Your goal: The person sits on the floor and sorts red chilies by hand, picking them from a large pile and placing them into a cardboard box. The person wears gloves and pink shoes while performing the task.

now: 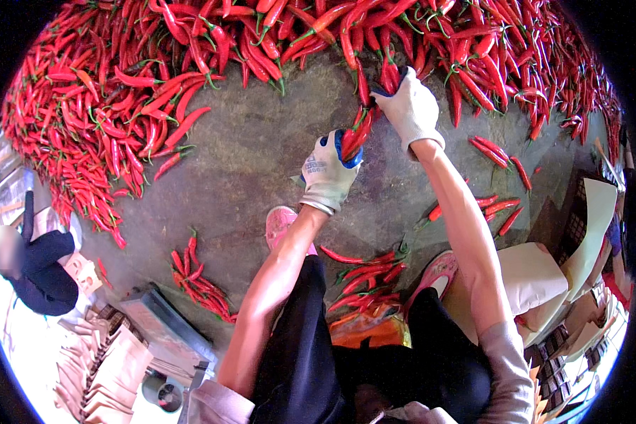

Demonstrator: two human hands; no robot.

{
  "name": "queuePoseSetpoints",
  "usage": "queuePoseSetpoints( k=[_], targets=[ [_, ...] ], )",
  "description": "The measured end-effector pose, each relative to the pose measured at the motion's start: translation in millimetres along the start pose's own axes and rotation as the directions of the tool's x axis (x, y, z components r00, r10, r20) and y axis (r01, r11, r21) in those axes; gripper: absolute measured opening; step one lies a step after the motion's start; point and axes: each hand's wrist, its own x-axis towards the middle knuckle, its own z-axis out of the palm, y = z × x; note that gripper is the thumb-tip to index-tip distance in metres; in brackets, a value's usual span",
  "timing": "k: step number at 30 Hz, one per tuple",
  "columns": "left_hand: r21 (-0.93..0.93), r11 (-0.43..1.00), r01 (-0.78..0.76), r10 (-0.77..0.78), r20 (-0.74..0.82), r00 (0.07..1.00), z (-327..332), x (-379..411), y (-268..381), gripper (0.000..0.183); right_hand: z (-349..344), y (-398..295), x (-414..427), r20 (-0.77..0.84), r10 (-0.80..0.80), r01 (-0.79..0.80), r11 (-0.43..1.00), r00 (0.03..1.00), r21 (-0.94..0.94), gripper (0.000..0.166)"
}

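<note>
Both of my hands wear white knit gloves with blue coated palms. My left hand is closed around several red chili peppers, their tips pointing up and to the right. Just above it to the right, my right hand has its thumb and fingers around a few red chilies at the lower edge of a large pile of red chilies. One chili hangs down from the pile between the two hands. The pile curves across the top and down the left side of the concrete floor.
Small groups of chilies lie between my feet, at left and at right. A grey scale-like device and paper-lined crates stand lower left. Another lined crate is at right. A person crouches at far left.
</note>
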Motion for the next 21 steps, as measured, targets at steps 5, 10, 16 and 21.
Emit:
queuePoseSetpoints(
  k=[5, 10, 16, 21],
  targets=[
    [-0.082, 0.993, -0.083, 0.076, -0.085, 0.994, -8.4, -4.9, -8.3, 0.031, 0.3, 33.1, -5.3, 0.048, -0.042, 0.04, 0.999, 0.998, 0.032, 0.067],
    [-0.54, 0.825, 0.167, -0.211, -0.02, 0.977, -22.9, -20.9, -26.8, 0.026, 9.6, 40.0, -17.2, -0.017, -0.095, 0.088, 0.823, 0.995, 0.561, 0.048],
    [-0.805, 0.417, 0.422, -0.403, 0.252, 0.88, -34.1, -17.0, -19.4, 0.031, 15.2, -5.1, -18.7, -0.093, -0.232, 0.238, 0.97, 0.968, 0.052, 0.064],
    [-0.861, 0.333, 0.384, -0.381, 0.249, 0.89, -41.3, -6.2, -18.5, 0.036, 5.2, 7.9, -27.9, -0.036, -0.166, 0.17, 0.964, 0.986, 0.204, 0.056]
  ],
)
